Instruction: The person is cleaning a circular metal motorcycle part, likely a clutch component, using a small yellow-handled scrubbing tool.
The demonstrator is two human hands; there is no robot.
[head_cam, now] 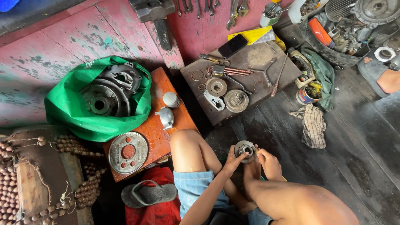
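Both hands on a small round clutch hub, held over the floor by the knees.

Left hand fingers clamp its 8 o'clock edge, right hand fingers close on 3 o'clock. Looks heavy, stiff, probably greasy; the rim's the safest place to grab.

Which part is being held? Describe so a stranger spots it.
Start at the person's bare knee, low centre. Just right of it, the left hand and right hand grip a round toothed metal hub. Unlike the discs lying on the dark board, it's off the floor.

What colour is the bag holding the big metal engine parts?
Bright green bag, seen clearly in the head view, left of the orange-red board.
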